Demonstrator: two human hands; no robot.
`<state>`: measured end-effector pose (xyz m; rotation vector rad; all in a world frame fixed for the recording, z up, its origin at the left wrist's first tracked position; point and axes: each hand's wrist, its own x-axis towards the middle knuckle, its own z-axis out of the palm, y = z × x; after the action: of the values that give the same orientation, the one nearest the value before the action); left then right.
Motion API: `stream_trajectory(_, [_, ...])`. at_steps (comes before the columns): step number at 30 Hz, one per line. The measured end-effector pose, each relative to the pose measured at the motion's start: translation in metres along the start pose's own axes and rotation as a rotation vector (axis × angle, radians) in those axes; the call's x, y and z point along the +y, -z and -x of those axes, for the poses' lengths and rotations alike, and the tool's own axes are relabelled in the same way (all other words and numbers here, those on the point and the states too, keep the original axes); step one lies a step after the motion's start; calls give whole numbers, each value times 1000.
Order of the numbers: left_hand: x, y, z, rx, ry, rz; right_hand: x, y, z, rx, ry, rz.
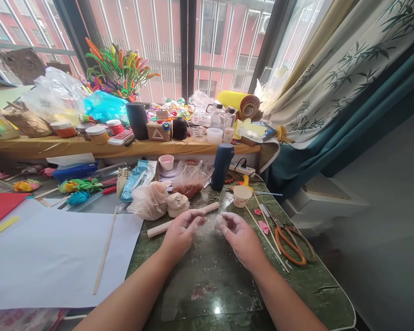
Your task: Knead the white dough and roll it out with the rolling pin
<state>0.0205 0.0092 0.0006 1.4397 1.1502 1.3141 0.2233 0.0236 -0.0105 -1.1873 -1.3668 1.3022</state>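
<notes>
My right hand (240, 239) is closed around a small lump of pale dough (220, 223), pinched between thumb and fingers. Across from it, my left hand (179, 235) has its fingers curved and apart from the thumb, and I see nothing in them. White powder dusts the fingers of both. Behind the left hand lies a wooden rolling pin (158, 229), partly covered by it. A larger wrapped pale lump (178, 204) sits just beyond, beside a crumpled plastic bag (148, 201). Under the hands is a transparent sheet (212, 269) with white specks.
On the right are scissors (296, 250) with orange handles, thin sticks (267, 236) and a paper cup (242, 196). A dark blue bottle (222, 167) stands behind. White paper (55, 257) with a stick covers the left. A crowded ledge (193, 146) runs along the window.
</notes>
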Motion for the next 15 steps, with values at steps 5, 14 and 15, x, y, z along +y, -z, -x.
stream_trajectory(5, [1,0,-5,133,43,-41,-15,1,14,-184,269,360])
stream_trajectory(14, [-10,2,-6,116,29,-68,-22,7,-4,-161,307,511])
stream_trajectory(15, [-10,2,-7,133,30,-51,-24,4,-11,-168,325,531])
